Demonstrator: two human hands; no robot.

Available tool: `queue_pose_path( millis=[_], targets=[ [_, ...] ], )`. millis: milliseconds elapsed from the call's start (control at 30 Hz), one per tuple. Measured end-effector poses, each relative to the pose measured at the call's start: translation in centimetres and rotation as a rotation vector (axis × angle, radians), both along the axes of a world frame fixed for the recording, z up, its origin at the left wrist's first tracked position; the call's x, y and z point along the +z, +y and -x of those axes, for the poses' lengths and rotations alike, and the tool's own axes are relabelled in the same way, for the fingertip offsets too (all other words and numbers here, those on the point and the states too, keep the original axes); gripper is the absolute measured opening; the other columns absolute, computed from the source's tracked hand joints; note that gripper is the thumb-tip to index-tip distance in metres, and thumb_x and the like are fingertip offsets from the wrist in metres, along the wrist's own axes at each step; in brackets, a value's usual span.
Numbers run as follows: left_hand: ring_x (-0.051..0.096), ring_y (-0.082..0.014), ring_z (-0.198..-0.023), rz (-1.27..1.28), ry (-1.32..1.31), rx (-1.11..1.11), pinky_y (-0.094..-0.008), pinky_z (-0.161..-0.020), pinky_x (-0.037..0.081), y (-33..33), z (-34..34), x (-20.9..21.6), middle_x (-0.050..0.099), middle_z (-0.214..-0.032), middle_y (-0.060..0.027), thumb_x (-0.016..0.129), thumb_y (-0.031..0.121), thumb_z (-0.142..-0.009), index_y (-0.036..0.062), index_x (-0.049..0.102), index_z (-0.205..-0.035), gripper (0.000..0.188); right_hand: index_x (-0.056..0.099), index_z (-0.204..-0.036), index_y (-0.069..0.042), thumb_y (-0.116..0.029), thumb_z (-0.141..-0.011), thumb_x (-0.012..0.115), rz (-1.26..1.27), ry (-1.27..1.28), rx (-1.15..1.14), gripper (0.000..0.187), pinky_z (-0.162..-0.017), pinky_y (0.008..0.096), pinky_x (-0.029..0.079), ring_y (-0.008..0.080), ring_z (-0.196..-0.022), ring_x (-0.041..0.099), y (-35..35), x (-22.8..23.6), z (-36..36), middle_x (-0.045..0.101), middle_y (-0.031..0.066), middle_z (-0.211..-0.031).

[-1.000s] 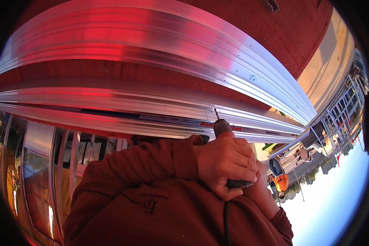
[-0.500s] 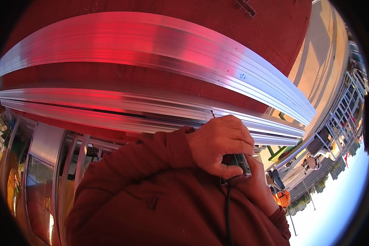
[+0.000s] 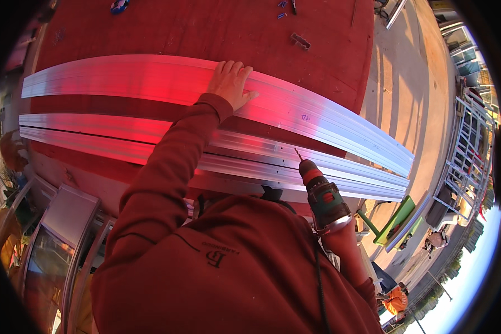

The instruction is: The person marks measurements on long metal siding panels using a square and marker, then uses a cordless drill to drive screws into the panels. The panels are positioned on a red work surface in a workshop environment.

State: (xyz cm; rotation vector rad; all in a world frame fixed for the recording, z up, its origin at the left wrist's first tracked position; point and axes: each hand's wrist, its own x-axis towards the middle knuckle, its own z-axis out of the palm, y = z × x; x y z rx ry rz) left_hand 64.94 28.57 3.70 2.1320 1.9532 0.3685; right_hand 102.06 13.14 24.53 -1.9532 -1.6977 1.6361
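Observation:
My left hand (image 3: 231,84) reaches across to a wide silver aluminium profile (image 3: 167,78), fingers bent over its far edge and thumb on its upper face. My right hand (image 3: 339,236) is closed around the handle of a dark green power drill (image 3: 327,203); the drill body hides part of the fingers. A thin twist bit (image 3: 298,154) sticks up from the chuck, its tip seen over the nearer profiles. These narrower aluminium profiles (image 3: 239,145) lie side by side on the near side, with small dark holes. A dark cord (image 3: 320,289) runs down below the drill.
The profiles lie over a dark red surface (image 3: 178,33). On it lie a short metal offcut (image 3: 300,40) and a blue round object (image 3: 118,6). A green stand (image 3: 395,220) is at right, near metal frames (image 3: 462,150). A person in orange (image 3: 396,300) is at lower right.
My left hand has left the drill and moved forward onto the wide profile. My right hand now holds the drill alone, pointing forward. The view has shifted, showing more of the red surface.

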Motion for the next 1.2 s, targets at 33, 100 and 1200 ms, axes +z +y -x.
queue_pose_path(
  millis=[33,100,1200],
  targets=[
    [0.052,-0.0303,-0.126,0.018,-0.014,-0.002,-0.0479,-0.114,0.034,-0.8,-0.1,-0.2,0.060,-0.130,-0.0118,0.075,0.047,-0.087,0.0075,0.059,-0.132,0.062,0.067,-0.112,-0.002,-0.001,-0.073,0.083,-0.011,0.037,0.014,0.041,-0.081,0.0328,0.057,0.0166,-0.090,0.071,-0.3,-0.1,0.3,0.074,0.0075,-0.100],
    [0.051,-0.0308,-0.126,-0.050,-0.015,0.052,-0.0480,-0.112,0.035,-1.9,-0.1,-1.2,0.060,-0.129,-0.0115,0.075,0.045,-0.087,0.0078,0.060,-0.130,0.059,0.067,-0.112,-0.002,0.000,-0.074,0.083,-0.007,0.050,-0.003,0.042,-0.081,0.0328,0.057,0.0165,-0.091,0.071,-0.1,-0.3,0.8,0.074,0.0078,-0.101],
    [0.014,-0.0372,-0.159,0.089,-0.371,0.001,-0.0573,-0.128,0.010,-7.9,-8.9,-0.8,0.028,-0.168,-0.0159,0.092,0.046,-0.064,0.0133,0.033,-0.160,0.117,0.062,-0.135,-0.004,-0.007,-0.084,0.072,0.016,-0.070,0.178,0.053,-0.086,0.0417,0.057,0.0389,-0.102,0.074,4.9,-5.1,3.9,0.075,0.0214,-0.106]
  ],
)
